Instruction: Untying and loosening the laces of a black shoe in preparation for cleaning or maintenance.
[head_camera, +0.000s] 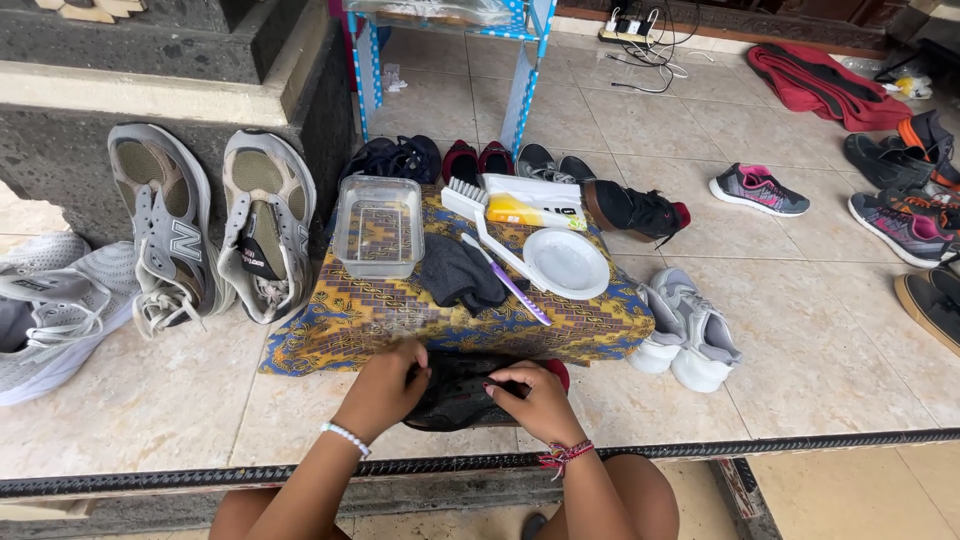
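The black shoe (462, 392) lies on the tiled floor at the near edge of the patterned cloth (350, 315), red showing at its right end. Both hands grip it: the left hand (385, 390) curls over its left side, the right hand (535, 400) pinches its top, fingers closed on it. Looks like she's readying it for cleaning; next would call for the brush (470, 200) beyond the dark rag (455, 272). Forearms angle inward, wrists bent down.

We see a matt black mesh shoe (462, 390) on glossy tiled floor (800, 350), a patterned woven cloth (380, 315), a clear plastic tub (378, 225) and a smooth white plastic dish (566, 263).
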